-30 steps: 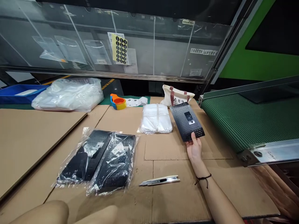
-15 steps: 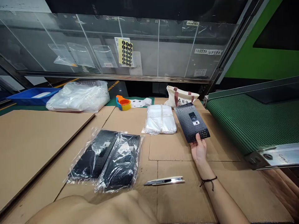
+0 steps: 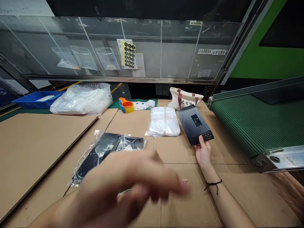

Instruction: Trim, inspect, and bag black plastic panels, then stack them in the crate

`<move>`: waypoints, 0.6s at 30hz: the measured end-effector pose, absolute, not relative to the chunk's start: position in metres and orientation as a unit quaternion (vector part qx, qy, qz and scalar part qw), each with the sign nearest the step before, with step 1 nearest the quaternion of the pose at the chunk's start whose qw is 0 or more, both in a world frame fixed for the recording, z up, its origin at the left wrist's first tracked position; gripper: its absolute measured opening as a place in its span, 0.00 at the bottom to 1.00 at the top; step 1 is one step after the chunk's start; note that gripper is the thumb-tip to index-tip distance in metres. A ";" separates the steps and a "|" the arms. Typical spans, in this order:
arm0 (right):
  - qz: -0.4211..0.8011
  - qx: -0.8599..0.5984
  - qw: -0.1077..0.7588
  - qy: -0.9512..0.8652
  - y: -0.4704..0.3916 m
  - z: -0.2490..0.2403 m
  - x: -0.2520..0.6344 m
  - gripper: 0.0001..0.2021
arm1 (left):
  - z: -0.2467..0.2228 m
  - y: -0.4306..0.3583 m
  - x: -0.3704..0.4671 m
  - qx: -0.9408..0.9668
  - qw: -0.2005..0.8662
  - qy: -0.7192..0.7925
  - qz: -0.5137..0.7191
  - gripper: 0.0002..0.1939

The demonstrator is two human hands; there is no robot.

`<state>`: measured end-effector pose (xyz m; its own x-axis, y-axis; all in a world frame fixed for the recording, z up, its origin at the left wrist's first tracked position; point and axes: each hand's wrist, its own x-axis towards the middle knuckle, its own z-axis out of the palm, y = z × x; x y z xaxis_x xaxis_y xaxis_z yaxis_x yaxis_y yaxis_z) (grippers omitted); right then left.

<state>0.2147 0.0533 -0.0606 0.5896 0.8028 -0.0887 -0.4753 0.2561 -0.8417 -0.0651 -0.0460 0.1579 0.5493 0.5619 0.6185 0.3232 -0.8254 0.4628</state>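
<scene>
My right hand (image 3: 203, 152) is closed on the near edge of a thin black perforated metal plate (image 3: 195, 125), thumb on top. The plate is tilted up and has a small dark rectangle with holes at its middle. Close to the camera, my left hand (image 3: 123, 183) is smeared by motion, its fingers pointing right; what they hold, if anything, is unclear. It covers most of a box cutter, leaving only one end (image 3: 185, 180) showing. Behind it, two bagged black plates (image 3: 95, 155) lie on the cardboard, the right one largely hidden.
A stack of clear plastic bags (image 3: 164, 122) lies mid-table, with a cloth bag (image 3: 185, 98) behind it. At the back are a tape dispenser (image 3: 126, 105), a plastic-wrapped bundle (image 3: 82, 98) and a blue tray (image 3: 35, 100). A green conveyor (image 3: 256, 120) borders the right side.
My left hand has risen from the bottom edge and moved forward and right, over the box cutter and the right bagged plate. My right hand still holds the plate in nearly the same place.
</scene>
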 end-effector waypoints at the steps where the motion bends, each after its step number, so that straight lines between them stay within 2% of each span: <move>1: 0.414 -0.450 0.769 -0.184 0.054 -0.061 0.214 0.23 | 0.158 -0.035 -0.061 0.870 0.150 0.245 0.402 0.14; 2: 0.414 -0.454 0.767 -0.185 0.054 -0.061 0.214 0.23 | 0.155 -0.020 -0.057 0.868 0.145 0.243 0.408 0.14; 4: 0.416 -0.460 0.763 -0.185 0.054 -0.062 0.213 0.23 | 0.141 0.015 -0.049 0.861 0.061 0.279 0.420 0.12; 6: 0.417 -0.464 0.759 -0.188 0.054 -0.062 0.211 0.23 | 0.117 0.054 -0.043 0.878 -0.015 0.303 0.371 0.12; 12: 0.426 -0.463 0.750 -0.204 0.052 -0.060 0.206 0.23 | 0.035 0.127 -0.025 0.937 -0.184 0.287 0.072 0.17; 15: 0.429 -0.465 0.747 -0.204 0.052 -0.060 0.205 0.24 | 0.014 0.136 -0.013 0.942 -0.203 0.266 0.026 0.12; 18: 0.429 -0.468 0.747 -0.199 0.053 -0.060 0.206 0.23 | 0.007 0.139 -0.008 0.946 -0.199 0.255 0.004 0.11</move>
<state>0.2059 0.0525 -0.0598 0.5534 0.8265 -0.1033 -0.4539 0.1953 -0.8694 -0.0080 0.1389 0.0067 0.8696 0.4815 0.1095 0.4847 -0.7901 -0.3751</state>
